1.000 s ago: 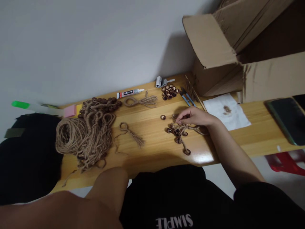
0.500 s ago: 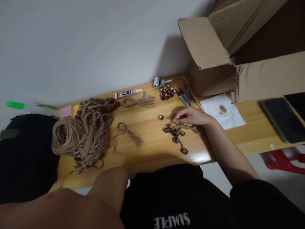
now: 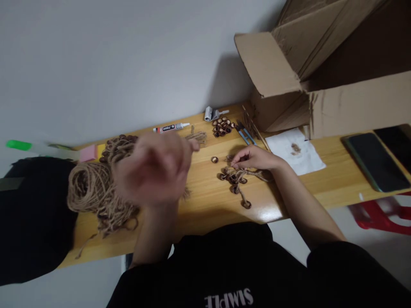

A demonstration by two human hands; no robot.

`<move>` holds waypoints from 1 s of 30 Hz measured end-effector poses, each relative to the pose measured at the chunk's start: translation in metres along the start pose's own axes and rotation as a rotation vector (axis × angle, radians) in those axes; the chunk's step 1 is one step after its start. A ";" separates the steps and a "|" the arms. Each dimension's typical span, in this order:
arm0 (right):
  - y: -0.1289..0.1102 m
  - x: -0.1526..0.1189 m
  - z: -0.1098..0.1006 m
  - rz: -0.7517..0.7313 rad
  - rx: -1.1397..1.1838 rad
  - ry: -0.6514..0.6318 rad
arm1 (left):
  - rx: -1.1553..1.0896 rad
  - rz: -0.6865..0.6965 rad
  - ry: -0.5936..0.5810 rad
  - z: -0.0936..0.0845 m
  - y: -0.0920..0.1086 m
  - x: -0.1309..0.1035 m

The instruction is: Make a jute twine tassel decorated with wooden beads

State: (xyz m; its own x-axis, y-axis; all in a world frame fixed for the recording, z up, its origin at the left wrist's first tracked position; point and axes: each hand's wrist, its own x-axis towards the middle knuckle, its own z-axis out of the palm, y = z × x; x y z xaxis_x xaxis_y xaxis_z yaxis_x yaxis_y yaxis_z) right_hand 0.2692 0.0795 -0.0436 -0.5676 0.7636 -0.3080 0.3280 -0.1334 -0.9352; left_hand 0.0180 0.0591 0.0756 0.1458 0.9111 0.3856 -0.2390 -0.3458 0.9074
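My right hand (image 3: 255,157) rests on the table with thumb and fingers pinched on the strands of a twine tassel (image 3: 257,173). Dark brown shell halves (image 3: 235,189) hang on the ends of its cords, spread around my fingertips. A single loose shell half (image 3: 214,159) lies just left of that hand. My left hand (image 3: 156,167) is raised close to the camera, smeared by motion, so its fingers are unclear. Behind it, partly covered, are a looped twine bundle (image 3: 199,137) and a big heap of knotted twine (image 3: 117,214).
A ball of twine (image 3: 86,186), glue tube (image 3: 171,127), crumpled tube (image 3: 210,114), cluster of shell halves (image 3: 223,127) and blue snips (image 3: 246,134) lie on the table. To the right are a stained tissue (image 3: 292,149), open cardboard box (image 3: 272,64) and phone (image 3: 374,160).
My left arm has swung up from the lower left, bringing the hand into view over the twine. My right hand keeps its pinch on the tassel. The view has shifted slightly.
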 end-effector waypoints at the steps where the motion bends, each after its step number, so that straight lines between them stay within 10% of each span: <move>1: 0.000 0.000 0.000 0.005 -0.001 0.000 | 0.046 0.005 0.012 0.001 -0.013 0.003; 8: -0.004 -0.002 0.002 0.000 0.011 0.021 | 0.945 -0.373 -0.659 0.000 -0.091 -0.003; 22: -0.010 -0.014 0.000 -0.020 -0.138 0.013 | 0.946 -0.253 -0.485 -0.003 -0.112 -0.021; 30: -0.035 -0.032 0.020 -0.002 -0.476 0.248 | 0.985 -0.093 -0.338 0.002 -0.123 -0.036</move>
State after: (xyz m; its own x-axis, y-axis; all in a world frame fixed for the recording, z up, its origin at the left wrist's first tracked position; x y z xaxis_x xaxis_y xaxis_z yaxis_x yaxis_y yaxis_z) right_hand 0.2610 0.0474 -0.0042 -0.3914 0.8978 -0.2020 0.6662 0.1250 -0.7352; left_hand 0.0440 0.0687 -0.0494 0.4211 0.8855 0.1965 0.6529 -0.4463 0.6120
